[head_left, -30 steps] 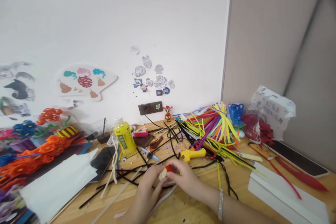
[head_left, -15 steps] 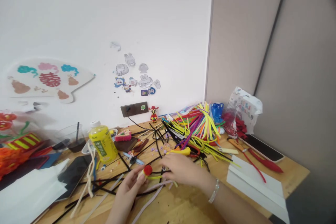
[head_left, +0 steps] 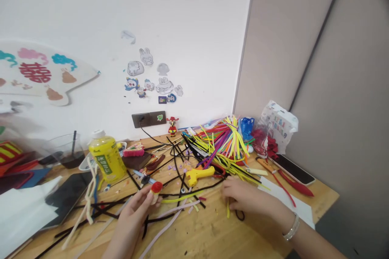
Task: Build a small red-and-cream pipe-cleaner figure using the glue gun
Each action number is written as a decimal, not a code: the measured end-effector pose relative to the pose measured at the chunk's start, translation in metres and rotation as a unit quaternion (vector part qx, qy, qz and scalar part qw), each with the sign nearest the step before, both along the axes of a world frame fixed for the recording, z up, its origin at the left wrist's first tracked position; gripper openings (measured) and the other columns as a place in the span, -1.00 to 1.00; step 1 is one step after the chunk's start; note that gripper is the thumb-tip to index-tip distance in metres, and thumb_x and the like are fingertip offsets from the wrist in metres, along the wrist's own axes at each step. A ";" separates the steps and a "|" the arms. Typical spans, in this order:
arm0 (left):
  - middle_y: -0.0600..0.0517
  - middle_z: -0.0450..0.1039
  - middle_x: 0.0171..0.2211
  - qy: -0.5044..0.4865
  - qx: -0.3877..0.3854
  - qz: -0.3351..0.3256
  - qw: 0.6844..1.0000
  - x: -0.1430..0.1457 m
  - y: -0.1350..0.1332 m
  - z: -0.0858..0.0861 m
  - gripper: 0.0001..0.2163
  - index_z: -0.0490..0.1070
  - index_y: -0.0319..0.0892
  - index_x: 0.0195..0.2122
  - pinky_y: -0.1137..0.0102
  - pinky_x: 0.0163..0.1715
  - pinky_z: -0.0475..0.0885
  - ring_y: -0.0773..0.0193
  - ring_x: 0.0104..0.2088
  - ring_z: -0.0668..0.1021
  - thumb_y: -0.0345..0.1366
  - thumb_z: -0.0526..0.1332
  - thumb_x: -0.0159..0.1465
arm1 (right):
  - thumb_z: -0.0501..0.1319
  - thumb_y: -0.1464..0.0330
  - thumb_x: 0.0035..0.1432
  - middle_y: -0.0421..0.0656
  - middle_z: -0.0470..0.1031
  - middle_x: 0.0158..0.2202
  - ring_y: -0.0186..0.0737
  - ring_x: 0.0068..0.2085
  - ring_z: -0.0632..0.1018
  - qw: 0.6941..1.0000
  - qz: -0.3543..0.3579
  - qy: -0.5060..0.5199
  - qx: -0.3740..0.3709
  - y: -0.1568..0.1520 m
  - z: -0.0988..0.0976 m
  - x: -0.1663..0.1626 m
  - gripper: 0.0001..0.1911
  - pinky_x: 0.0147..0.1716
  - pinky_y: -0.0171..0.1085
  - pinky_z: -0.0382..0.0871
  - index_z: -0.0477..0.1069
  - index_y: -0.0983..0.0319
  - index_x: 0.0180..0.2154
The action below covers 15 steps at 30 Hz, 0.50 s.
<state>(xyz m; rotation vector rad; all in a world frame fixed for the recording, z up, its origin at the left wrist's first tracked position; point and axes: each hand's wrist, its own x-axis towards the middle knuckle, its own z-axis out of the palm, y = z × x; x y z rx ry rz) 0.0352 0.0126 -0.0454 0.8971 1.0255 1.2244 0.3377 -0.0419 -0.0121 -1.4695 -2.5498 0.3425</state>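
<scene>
My left hand (head_left: 138, 210) pinches a small craft piece (head_left: 156, 190), with a fuzzy red top and a yellow and cream body, between thumb and fingers. Over the table to the right, my right hand (head_left: 243, 195) is closed with fingertips pointing down. A short yellow strip (head_left: 228, 210) pokes out below those fingers, and a dark loop (head_left: 240, 215) lies by the thumb; what the fingertips grip is hidden. Between the hands lie a yellow-green pipe cleaner (head_left: 182, 198) and a pale lilac one (head_left: 164, 230). A yellow glue gun (head_left: 199, 175) rests just beyond them.
A heap of colourful pipe cleaners (head_left: 226, 141) lies at the back, near a small red-hatted figure (head_left: 172, 126). To the left stand a yellow drink bottle (head_left: 107, 158) and a plastic cup (head_left: 71, 153). A phone (head_left: 294, 168) and red-handled pliers (head_left: 294, 182) are at the right.
My right hand has moved right, away from the left hand, uncovering the glue gun. The left hand still holds the red-topped piece. The view has shifted to the right.
</scene>
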 end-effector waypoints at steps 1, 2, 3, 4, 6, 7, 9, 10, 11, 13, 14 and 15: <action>0.03 0.56 -0.35 -0.012 -0.010 0.004 1.000 0.001 -0.001 0.002 -0.49 0.37 -0.20 -0.20 0.51 -0.35 0.46 0.28 -0.39 0.58 -0.14 0.43 -0.18 | 0.25 0.55 -0.07 -0.17 0.43 -0.37 -0.17 -0.25 0.40 1.000 0.002 0.001 0.003 0.001 -0.004 -0.002 -0.89 -0.29 -0.29 0.22 0.43 0.22 -0.49; 0.01 0.56 -0.34 -0.023 -0.017 0.008 1.000 0.002 -0.002 0.003 -0.47 0.36 -0.20 -0.19 0.48 -0.33 0.47 0.25 -0.37 0.59 -0.14 0.43 -0.19 | 0.24 0.54 -0.05 -0.18 0.42 -0.39 -0.18 -0.25 0.40 1.000 0.008 0.011 0.008 0.003 -0.006 -0.005 -0.89 -0.29 -0.29 0.21 0.42 0.22 -0.51; 0.00 0.56 -0.35 -0.030 -0.021 0.007 0.999 0.002 -0.002 0.004 -0.46 0.35 -0.22 -0.19 0.46 -0.32 0.47 0.23 -0.37 0.59 -0.14 0.44 -0.20 | 0.23 0.53 -0.03 -0.19 0.41 -0.40 -0.18 -0.25 0.39 0.999 0.016 0.026 0.012 0.004 -0.008 -0.007 -0.89 -0.28 -0.29 0.21 0.40 0.22 -0.51; -0.01 0.57 -0.37 -0.035 -0.023 0.004 0.999 0.003 -0.003 0.005 -0.45 0.34 -0.23 -0.19 0.45 -0.31 0.48 0.21 -0.37 0.60 -0.14 0.43 -0.20 | 0.22 0.52 0.00 -0.19 0.41 -0.40 -0.19 -0.25 0.39 0.999 0.019 0.046 0.015 0.006 -0.009 -0.010 -0.89 -0.28 -0.30 0.21 0.39 0.22 -0.49; -0.02 0.56 -0.39 -0.039 -0.023 -0.004 0.999 0.004 -0.004 0.005 -0.45 0.33 -0.24 -0.16 0.41 -0.31 0.48 0.19 -0.37 0.60 -0.14 0.42 -0.17 | 0.18 0.51 0.04 -0.20 0.40 -0.38 -0.22 -0.28 0.39 0.995 0.000 0.097 0.014 0.010 -0.007 -0.018 -0.91 -0.29 -0.32 0.23 0.36 0.22 -0.44; -0.02 0.56 -0.39 -0.040 -0.022 -0.007 0.999 0.004 -0.005 0.005 -0.45 0.32 -0.24 -0.15 0.40 -0.30 0.48 0.18 -0.37 0.60 -0.14 0.41 -0.15 | 0.16 0.51 0.06 -0.20 0.40 -0.39 -0.25 -0.31 0.40 0.991 -0.018 0.129 0.011 0.012 -0.005 -0.025 -0.91 -0.32 -0.33 0.23 0.35 0.22 -0.43; -0.02 0.54 -0.35 -0.042 -0.017 -0.016 0.999 0.005 -0.007 0.004 -0.46 0.31 -0.21 -0.11 0.37 -0.29 0.48 0.17 -0.35 0.59 -0.15 0.39 -0.11 | 0.11 0.50 0.10 -0.23 0.39 -0.43 -0.29 -0.38 0.40 0.978 -0.048 0.202 0.001 0.015 -0.002 -0.043 -0.90 -0.40 -0.37 0.23 0.33 0.23 -0.42; 0.00 0.54 -0.34 -0.043 -0.011 -0.022 0.999 0.006 -0.009 0.004 -0.47 0.31 -0.19 -0.10 0.35 -0.29 0.49 0.17 -0.34 0.59 -0.16 0.38 -0.09 | 0.10 0.49 0.11 -0.24 0.38 -0.47 -0.31 -0.41 0.40 0.970 -0.048 0.238 -0.002 0.017 0.000 -0.055 -0.90 -0.42 -0.38 0.22 0.32 0.23 -0.42; 0.01 0.53 -0.34 -0.043 -0.004 -0.030 0.999 0.006 -0.010 0.003 -0.49 0.31 -0.16 -0.09 0.34 -0.30 0.49 0.17 -0.34 0.59 -0.17 0.38 -0.08 | 0.11 0.48 0.10 -0.25 0.38 -0.47 -0.31 -0.41 0.40 0.962 -0.045 0.269 0.001 0.018 0.001 -0.068 -0.92 -0.43 -0.39 0.22 0.33 0.23 -0.42; 0.03 0.52 -0.35 -0.038 0.010 -0.043 0.998 0.007 -0.013 0.002 -0.53 0.32 -0.13 -0.11 0.33 -0.34 0.49 0.16 -0.34 0.58 -0.20 0.37 -0.05 | 0.14 0.47 0.09 -0.24 0.40 -0.45 -0.31 -0.39 0.41 0.953 -0.036 0.301 0.020 0.022 0.001 -0.096 -0.94 -0.41 -0.39 0.23 0.34 0.24 -0.42; 0.03 0.52 -0.34 -0.033 0.015 -0.045 0.998 0.008 -0.015 0.002 -0.55 0.33 -0.13 -0.12 0.34 -0.37 0.49 0.17 -0.34 0.58 -0.20 0.36 -0.05 | 0.14 0.47 0.09 -0.25 0.40 -0.44 -0.31 -0.39 0.42 0.949 -0.033 0.314 0.023 0.024 0.000 -0.109 -0.94 -0.40 -0.40 0.23 0.35 0.23 -0.40; 0.02 0.52 -0.32 -0.027 0.018 -0.044 0.998 0.009 -0.016 0.002 -0.57 0.34 -0.13 -0.14 0.35 -0.39 0.49 0.18 -0.35 0.57 -0.20 0.36 -0.05 | 0.14 0.49 0.08 -0.25 0.41 -0.44 -0.32 -0.39 0.42 0.944 -0.028 0.328 0.028 0.025 -0.002 -0.121 -0.93 -0.41 -0.40 0.23 0.35 0.23 -0.40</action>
